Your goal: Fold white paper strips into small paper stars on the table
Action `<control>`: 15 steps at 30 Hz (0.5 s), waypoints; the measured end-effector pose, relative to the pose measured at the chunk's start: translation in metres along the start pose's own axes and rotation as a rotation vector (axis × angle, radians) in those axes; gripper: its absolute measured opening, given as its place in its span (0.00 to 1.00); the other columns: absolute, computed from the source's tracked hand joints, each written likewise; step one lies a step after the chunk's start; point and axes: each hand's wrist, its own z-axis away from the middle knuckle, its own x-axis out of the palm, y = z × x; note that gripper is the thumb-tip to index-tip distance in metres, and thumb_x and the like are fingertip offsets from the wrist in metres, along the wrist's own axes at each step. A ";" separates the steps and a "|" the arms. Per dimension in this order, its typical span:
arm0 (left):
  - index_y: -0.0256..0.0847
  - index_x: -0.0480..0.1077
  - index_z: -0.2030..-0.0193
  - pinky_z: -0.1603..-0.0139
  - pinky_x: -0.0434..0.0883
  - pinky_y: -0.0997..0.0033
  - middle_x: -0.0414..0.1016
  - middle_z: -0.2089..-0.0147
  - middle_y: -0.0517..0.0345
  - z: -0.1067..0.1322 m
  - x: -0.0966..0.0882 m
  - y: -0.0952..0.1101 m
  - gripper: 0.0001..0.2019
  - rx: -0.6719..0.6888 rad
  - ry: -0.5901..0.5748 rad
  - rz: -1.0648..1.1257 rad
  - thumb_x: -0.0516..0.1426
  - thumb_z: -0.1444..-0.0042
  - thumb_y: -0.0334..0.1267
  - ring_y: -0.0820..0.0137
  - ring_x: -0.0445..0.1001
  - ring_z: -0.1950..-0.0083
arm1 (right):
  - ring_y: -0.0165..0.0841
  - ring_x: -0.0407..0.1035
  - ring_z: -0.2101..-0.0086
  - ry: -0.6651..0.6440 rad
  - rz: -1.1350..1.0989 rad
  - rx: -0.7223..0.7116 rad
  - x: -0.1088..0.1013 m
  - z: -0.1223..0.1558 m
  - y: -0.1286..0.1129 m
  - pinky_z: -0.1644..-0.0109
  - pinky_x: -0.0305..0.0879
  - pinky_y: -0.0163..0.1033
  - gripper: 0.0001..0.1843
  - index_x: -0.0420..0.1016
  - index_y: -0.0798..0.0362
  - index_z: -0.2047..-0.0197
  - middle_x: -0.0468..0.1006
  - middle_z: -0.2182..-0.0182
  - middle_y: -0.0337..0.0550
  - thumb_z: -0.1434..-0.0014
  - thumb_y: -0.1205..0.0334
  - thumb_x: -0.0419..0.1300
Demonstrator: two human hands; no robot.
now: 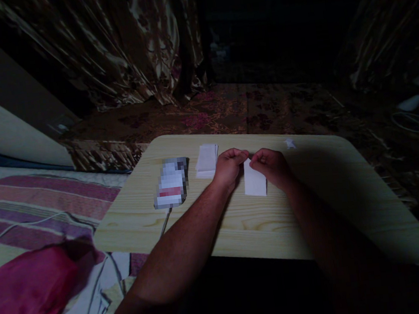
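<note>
My left hand [230, 167] is closed in a pinch above the middle of the small table, its fingertips close to those of my right hand. The right hand [273, 166] is pinched as well, over the upper right part of a small white sheet of paper [254, 181]. Whatever lies between the fingertips is too small and dark to make out. Left of my left hand is a stack of white paper slips [207, 161], partly covered by that hand. A small white scrap [290, 143] sits beyond my right hand.
On the left of the wooden table [264, 241] lies a blurred-out phone [170, 184] with a white cable [165, 221] plugged in. A striped bed [18, 204] with a pink cloth [29, 298] borders the left side. Curtains [158, 42] hang behind.
</note>
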 end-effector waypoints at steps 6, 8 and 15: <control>0.37 0.70 0.73 0.72 0.61 0.74 0.71 0.76 0.61 0.003 0.002 0.002 0.11 -0.005 -0.053 -0.040 0.66 0.58 0.40 0.77 0.65 0.75 | 0.27 0.59 0.79 0.030 0.017 -0.007 -0.003 -0.001 0.001 0.76 0.53 0.34 0.06 0.71 0.52 0.74 0.69 0.80 0.34 0.53 0.60 0.63; 0.37 0.71 0.72 0.72 0.61 0.74 0.72 0.75 0.61 0.004 0.002 0.001 0.11 -0.013 -0.092 -0.057 0.67 0.58 0.40 0.77 0.66 0.75 | 0.26 0.59 0.80 0.037 0.021 0.002 -0.005 -0.002 0.001 0.76 0.52 0.34 0.06 0.71 0.52 0.73 0.68 0.81 0.33 0.53 0.60 0.63; 0.36 0.72 0.73 0.72 0.61 0.74 0.73 0.75 0.60 0.002 0.000 -0.001 0.09 0.006 -0.095 -0.081 0.66 0.57 0.38 0.77 0.66 0.75 | 0.27 0.61 0.78 0.020 -0.002 -0.005 -0.003 -0.001 -0.001 0.75 0.54 0.34 0.08 0.72 0.53 0.72 0.71 0.79 0.35 0.53 0.58 0.63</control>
